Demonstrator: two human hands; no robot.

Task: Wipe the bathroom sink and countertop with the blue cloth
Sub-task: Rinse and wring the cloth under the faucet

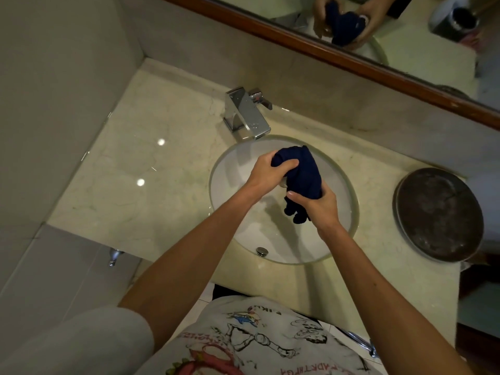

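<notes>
The dark blue twisted cloth (303, 174) hangs above the round white sink bowl (232, 185), gripped at its top by the left hand (266, 171) and lower down by the right hand (318, 205), both with fingers curled around it. The sink sits in the glossy cream marble bench (130, 169), near its back edge. A square chrome tap (247, 115) stands behind. A round dark metal lid (438, 212) lies at the right edge, partly cut off. The wood-framed mirror (351, 60) repeats the hands unclearly.

Marble countertop (140, 169), inset sink (349, 228), chrome faucet (247, 115), round tray (438, 215)
</notes>
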